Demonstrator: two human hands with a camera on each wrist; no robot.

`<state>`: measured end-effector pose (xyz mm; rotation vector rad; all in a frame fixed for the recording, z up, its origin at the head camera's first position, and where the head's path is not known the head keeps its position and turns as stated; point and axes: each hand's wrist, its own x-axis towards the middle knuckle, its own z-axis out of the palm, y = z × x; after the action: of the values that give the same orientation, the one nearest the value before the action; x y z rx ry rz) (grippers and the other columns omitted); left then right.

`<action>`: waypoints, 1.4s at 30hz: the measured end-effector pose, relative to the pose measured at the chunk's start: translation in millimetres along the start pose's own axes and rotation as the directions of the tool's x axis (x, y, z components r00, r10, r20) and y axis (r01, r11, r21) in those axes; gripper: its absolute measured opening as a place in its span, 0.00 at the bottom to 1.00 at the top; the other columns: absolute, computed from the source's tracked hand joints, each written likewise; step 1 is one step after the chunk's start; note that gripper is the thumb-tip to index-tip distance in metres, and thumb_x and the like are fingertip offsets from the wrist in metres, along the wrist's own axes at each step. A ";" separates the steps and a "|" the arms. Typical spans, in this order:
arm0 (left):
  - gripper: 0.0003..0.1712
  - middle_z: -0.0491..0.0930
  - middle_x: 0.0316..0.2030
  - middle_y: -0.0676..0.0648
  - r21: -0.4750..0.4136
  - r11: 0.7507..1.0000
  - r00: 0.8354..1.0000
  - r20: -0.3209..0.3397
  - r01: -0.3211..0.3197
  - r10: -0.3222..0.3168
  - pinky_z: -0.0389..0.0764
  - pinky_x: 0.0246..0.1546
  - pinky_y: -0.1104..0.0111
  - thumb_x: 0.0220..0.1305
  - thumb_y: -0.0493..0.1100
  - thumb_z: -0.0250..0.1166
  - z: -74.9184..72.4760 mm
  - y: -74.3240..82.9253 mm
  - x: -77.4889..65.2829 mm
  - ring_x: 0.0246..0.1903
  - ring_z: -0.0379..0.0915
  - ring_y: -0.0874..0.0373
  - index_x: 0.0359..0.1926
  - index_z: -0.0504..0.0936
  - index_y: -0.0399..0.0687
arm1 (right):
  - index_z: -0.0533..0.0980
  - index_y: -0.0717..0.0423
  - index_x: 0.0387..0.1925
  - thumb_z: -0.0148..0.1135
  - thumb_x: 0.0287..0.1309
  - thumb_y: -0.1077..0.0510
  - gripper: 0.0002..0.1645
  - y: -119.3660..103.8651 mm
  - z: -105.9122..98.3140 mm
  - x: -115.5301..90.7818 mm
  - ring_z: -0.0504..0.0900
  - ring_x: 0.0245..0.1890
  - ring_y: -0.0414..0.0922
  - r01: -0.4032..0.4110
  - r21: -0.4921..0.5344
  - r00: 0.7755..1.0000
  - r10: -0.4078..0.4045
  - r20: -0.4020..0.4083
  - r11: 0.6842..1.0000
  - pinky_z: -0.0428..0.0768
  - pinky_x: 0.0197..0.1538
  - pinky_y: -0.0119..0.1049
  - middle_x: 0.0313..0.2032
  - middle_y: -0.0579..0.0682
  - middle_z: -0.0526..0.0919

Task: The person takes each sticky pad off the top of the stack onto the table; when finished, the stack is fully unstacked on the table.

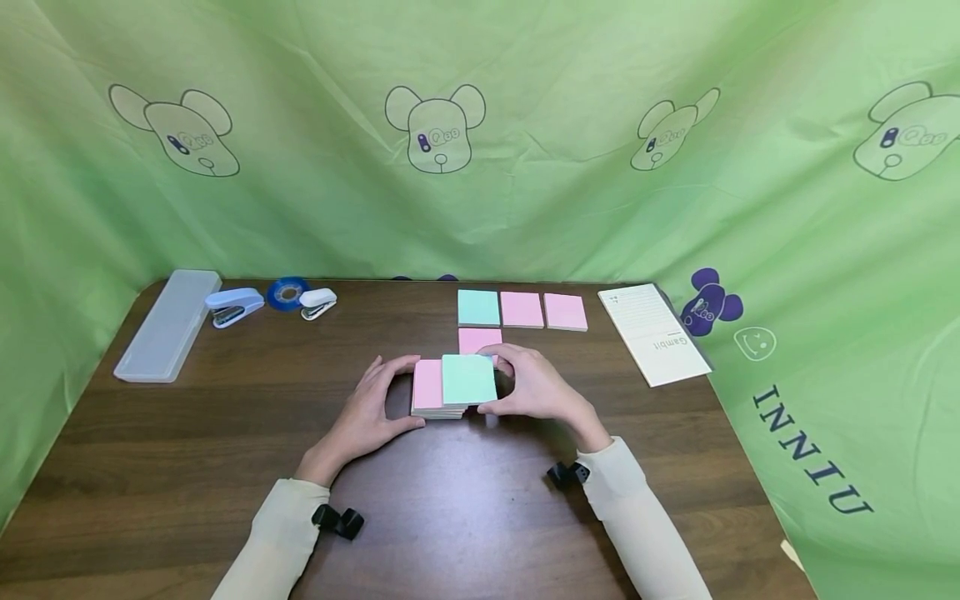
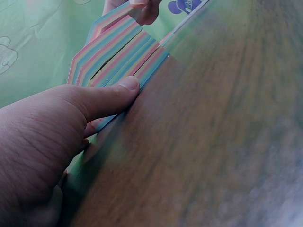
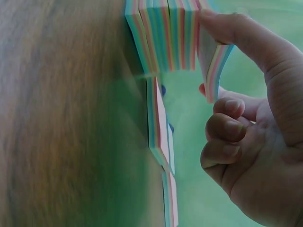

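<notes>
A stack of sticky note pads (image 1: 427,387) with striped, multicoloured edges and a pink top stands at the middle of the table. My left hand (image 1: 367,412) holds this stack at its left side, thumb on the near edge and fingers on the far one. Between thumb and index finger, my right hand (image 1: 536,385) pinches a green-topped sticky note pad (image 1: 468,379). That pad is shifted right over the stack and, in the right wrist view, tilts away from it. Behind it lies a pink pad (image 1: 480,337), partly covered by the right hand.
In a back row lie a green pad (image 1: 477,307) and two pink pads (image 1: 522,309). A notepad (image 1: 655,333) is at the right. On the left are a translucent case (image 1: 168,325), a blue stapler (image 1: 235,305), blue tape (image 1: 287,293) and a white stapler (image 1: 318,302).
</notes>
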<state>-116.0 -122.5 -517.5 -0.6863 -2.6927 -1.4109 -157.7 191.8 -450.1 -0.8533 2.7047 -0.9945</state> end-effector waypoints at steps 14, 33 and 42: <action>0.59 0.80 0.69 0.43 0.003 1.000 1.000 -0.013 -0.012 0.013 0.47 0.87 0.38 0.52 0.38 0.90 1.2 -1.6 -1.1 0.73 0.72 0.43 0.81 0.68 0.47 | 0.80 0.53 0.65 0.92 0.47 0.55 0.44 31.9 -23.9 -9.9 0.66 0.34 0.42 -0.055 0.071 0.996 0.060 -0.068 0.996 0.67 0.41 0.37 0.32 0.44 0.66; 0.59 0.79 0.70 0.44 -0.012 1.000 1.000 0.006 0.014 -0.014 0.44 0.88 0.42 0.53 0.39 0.91 -0.5 -0.6 -0.6 0.75 0.71 0.45 0.81 0.68 0.48 | 0.78 0.55 0.69 0.91 0.51 0.56 0.45 77.8 -39.2 -19.0 0.64 0.32 0.42 -0.161 0.090 0.983 0.168 -0.072 0.983 0.67 0.43 0.38 0.30 0.44 0.64; 0.60 0.80 0.69 0.44 -0.010 1.000 1.000 -0.015 -0.016 0.016 0.46 0.87 0.38 0.51 0.38 0.91 1.1 -1.7 -0.3 0.73 0.72 0.43 0.81 0.68 0.48 | 0.77 0.56 0.70 0.90 0.52 0.57 0.46 94.7 -41.4 -22.8 0.63 0.32 0.42 -0.194 0.090 0.978 0.199 -0.058 0.977 0.67 0.42 0.39 0.30 0.44 0.63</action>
<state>-116.2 -122.6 -519.5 -0.6938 -2.6642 -1.4208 -195.4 286.2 -479.3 -0.5338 2.7145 -1.1006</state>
